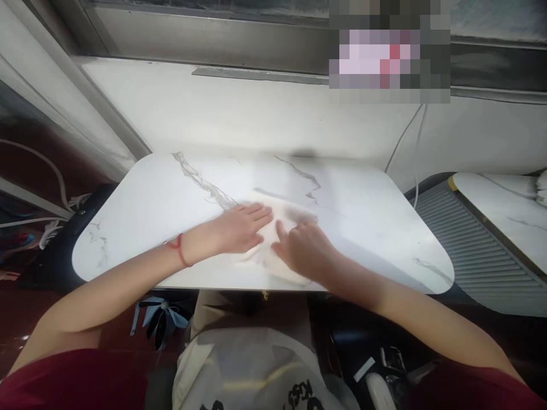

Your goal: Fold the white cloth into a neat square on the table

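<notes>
Cloth in a white heap (256, 370) with black print sits nearest, low down by the person's lap. Past it both hands lie on a pale, soft thing (280, 239) (a cloth or thin sheet, too blurry to tell) in the middle of the white marble table (363, 228). The left hand (241, 228) is flat, fingers straight, pressing on the left part; a red string (179, 250) goes round that wrist. The right hand (305, 250) is loosely curled on the right part, thumb up, and I cannot tell if it pinches anything. The pale thing looks partly smoothed or folded, I think, but not neat yet. No bowls or boxes show. Farther right is a grey ribbed cover (465, 250) and another white table (504, 210). Farthest back runs a white ledge (213, 108).
</notes>
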`<state>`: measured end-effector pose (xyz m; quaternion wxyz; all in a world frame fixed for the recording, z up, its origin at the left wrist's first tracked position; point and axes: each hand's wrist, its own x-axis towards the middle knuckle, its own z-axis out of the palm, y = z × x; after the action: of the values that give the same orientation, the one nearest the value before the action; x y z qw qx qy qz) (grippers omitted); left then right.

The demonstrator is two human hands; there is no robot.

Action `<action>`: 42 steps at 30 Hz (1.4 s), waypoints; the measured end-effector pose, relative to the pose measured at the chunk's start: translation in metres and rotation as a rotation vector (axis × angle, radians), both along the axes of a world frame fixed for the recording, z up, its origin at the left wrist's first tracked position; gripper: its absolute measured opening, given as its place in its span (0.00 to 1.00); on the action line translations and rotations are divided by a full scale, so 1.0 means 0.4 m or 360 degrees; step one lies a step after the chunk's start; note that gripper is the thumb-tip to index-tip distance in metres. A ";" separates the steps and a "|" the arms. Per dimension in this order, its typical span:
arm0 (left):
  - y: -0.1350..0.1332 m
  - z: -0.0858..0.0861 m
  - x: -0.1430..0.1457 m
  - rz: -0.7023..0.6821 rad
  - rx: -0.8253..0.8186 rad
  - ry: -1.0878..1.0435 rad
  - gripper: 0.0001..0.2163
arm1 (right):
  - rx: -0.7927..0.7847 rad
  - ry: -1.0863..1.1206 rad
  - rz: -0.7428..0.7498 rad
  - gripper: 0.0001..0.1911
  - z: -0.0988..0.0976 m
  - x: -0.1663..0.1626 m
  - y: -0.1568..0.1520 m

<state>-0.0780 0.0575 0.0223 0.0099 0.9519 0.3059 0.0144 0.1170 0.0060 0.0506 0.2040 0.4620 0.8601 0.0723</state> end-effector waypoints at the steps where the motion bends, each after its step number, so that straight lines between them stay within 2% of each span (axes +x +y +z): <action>1: -0.021 0.013 -0.024 -0.0016 -0.0041 -0.0016 0.26 | 0.0050 -0.0008 0.0077 0.30 -0.013 -0.005 -0.027; 5: -0.050 0.050 -0.092 0.0069 -0.0212 -0.0021 0.27 | 0.0379 0.0134 0.0288 0.29 -0.072 -0.021 -0.085; 8: -0.016 0.060 -0.119 0.0207 -0.0292 0.0035 0.30 | 0.0443 0.0323 0.0371 0.30 -0.093 -0.030 -0.061; 14: 0.096 0.048 -0.163 0.0477 -0.0286 0.0091 0.32 | 0.0273 0.0436 0.0325 0.29 -0.062 -0.068 0.117; 20: 0.145 0.019 -0.189 0.0777 0.0147 -0.0191 0.18 | 0.0175 0.0348 0.0216 0.30 -0.035 -0.141 0.274; 22: 0.160 0.010 -0.201 0.0819 0.0205 -0.0206 0.17 | 0.0177 0.0300 0.0167 0.31 -0.032 -0.174 0.313; 29: 0.221 -0.033 -0.264 0.0940 0.0031 -0.0157 0.26 | 0.0239 0.0299 0.0087 0.30 -0.035 -0.269 0.436; 35: 0.239 -0.058 -0.281 0.0982 -0.0043 -0.0160 0.28 | 0.0301 0.0355 0.0102 0.30 -0.055 -0.281 0.460; 42: 0.225 -0.019 -0.271 0.0935 0.0045 -0.0266 0.23 | 0.0226 0.0395 0.0074 0.29 -0.036 -0.284 0.426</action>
<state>-0.1866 0.1476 0.0146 0.0171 0.8182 0.5661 0.0993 0.0032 0.1765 0.0361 0.0613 0.4605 0.8819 0.0800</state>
